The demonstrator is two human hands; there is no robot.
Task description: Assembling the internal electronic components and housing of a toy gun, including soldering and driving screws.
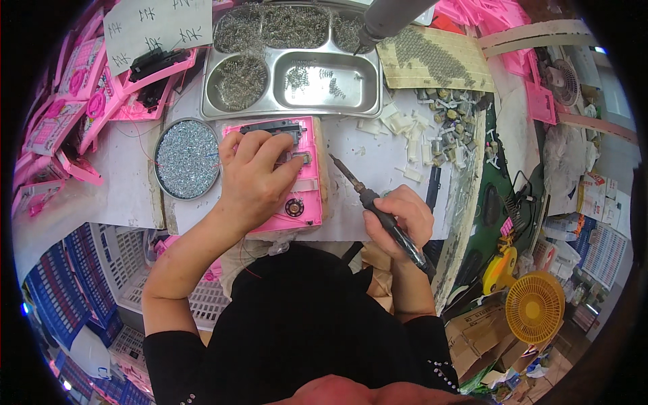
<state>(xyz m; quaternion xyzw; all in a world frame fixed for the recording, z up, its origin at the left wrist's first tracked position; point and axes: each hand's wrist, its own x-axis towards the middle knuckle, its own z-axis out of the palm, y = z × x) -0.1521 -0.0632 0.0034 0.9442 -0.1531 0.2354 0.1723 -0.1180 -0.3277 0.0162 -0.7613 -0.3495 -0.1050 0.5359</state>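
A pink plastic housing (312, 202) lies on a pad at the table's front edge, with a round speaker (294, 207) in its lower part. My left hand (255, 172) is curled over it, fingertips on the black strip (273, 127) near its top and thumb beside a small greyish part (302, 158). What lies under the palm is hidden. To the right, my right hand (405, 219) is closed round the black handle of a soldering iron (378, 202). Its metal tip points up and left, apart from the housing.
A steel compartment tray (202, 94) of small springs stands behind. Left is a round dish of screws (187, 158); right are white plastic pieces (415, 135) and small motors (449, 128). A powered screwdriver (388, 23) hangs overhead. Pink housings (81, 81) pile up far left.
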